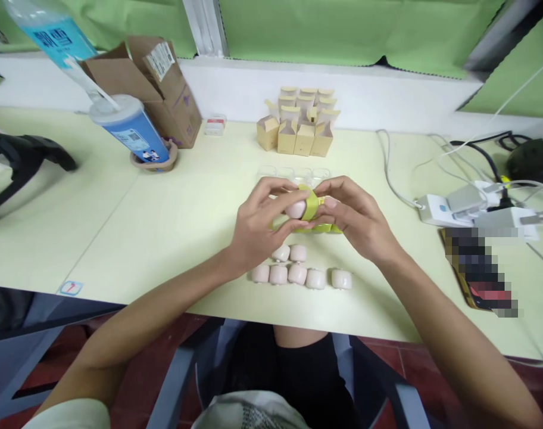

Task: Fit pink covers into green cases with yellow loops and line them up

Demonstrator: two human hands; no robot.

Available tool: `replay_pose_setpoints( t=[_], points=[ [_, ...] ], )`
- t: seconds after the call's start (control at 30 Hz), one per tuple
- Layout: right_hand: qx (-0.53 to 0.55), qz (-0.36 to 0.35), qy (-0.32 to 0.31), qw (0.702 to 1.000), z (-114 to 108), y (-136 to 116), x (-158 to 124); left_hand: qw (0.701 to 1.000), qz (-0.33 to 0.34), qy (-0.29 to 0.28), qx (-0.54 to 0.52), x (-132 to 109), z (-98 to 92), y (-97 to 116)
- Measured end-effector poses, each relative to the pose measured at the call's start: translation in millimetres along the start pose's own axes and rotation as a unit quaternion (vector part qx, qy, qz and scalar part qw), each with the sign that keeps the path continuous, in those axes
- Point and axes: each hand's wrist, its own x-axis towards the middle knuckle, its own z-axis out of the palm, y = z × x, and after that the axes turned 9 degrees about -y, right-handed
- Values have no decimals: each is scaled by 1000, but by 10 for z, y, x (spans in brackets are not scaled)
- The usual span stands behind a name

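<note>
Mid-frame, the pinkish piece [295, 209] is pinched by left hand [259, 227], green strip [311, 205] by right hand [359, 219]; probably light, kinda slick, best gripped by its sides.

Head view, facing forward, down over desk [186, 196].

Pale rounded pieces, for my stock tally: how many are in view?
8 pieces: five in the front row, two behind them, one in the left hand, which may hide others.
</note>
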Motion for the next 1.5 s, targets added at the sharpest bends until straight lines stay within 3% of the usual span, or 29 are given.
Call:
replay_pose_setpoints(
  t=[0.17, 0.3, 0.4, 0.6, 0.73, 0.8, 0.9, 1.03, 1.1, 1.2, 1.3, 1.5],
  points=[
    [-129, -59, 98, 985, 114, 149, -197, 999, 49, 1, 1, 11, 152, 24],
    [-239, -81, 138, 958, 121, 207, -255, 998, 64, -8, 2, -13, 233, 37],
    [-318, -96, 132, 934, 69, 200, -289, 995, 92, -23, 16, -39, 279, 41],
    [-364, -103, 112, 919, 84, 238, -312, 996, 78, -41, 27, -83, 316, 34],
    [-459, -88, 138, 873, 200, 309, -310, 994, 87, -51, 39, -113, 359, 41],
    [-474, -86, 146, 864, 234, 316, -310, 993, 88, -69, 45, -131, 371, 40],
    [-402, -47, 144, 903, 208, 296, -298, 993, 57, -95, 37, -143, 350, 44],
    [-203, 41, 131, 970, 74, 277, -275, 995, -59, -64, -58, -113, 275, 62],
    [-136, 46, 133, 981, 11, 269, -272, 981, -127, -42, -139, -98, 234, 46],
    [-123, 23, 140, 982, -31, 247, -281, 949, -187, -25, -253, -99, 168, -26],
    [-142, 12, 132, 981, -9, 234, -293, 938, -178, -34, -295, -124, 108, -77],
    [-130, -38, 103, 985, 35, 235, -306, 973, -103, -122, -167, -163, 118, 15]
  ],
)
